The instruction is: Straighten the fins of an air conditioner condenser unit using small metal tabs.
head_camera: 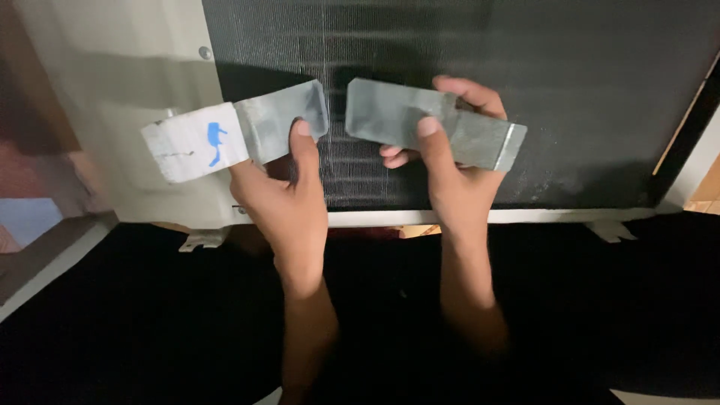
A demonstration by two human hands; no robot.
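Each hand point(289, 191) point(450, 180) grips a flat, dull-grey metal plate point(247, 131) point(431, 124).

Two metal strips point(247, 129) point(435, 124) side by side — left strip beside right — before the finned coil panel point(525, 67) behind.

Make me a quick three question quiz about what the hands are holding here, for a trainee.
1. True or false: the left hand and right hand each hold a metal plate.
2. Which plate carries a blue mark? A) left plate B) right plate C) both
3. Fill in: behind the plates stands a dark finned ____ in a white casing.

Key: 1 true; 2 A; 3 coil. The two plates are apart, not touching.
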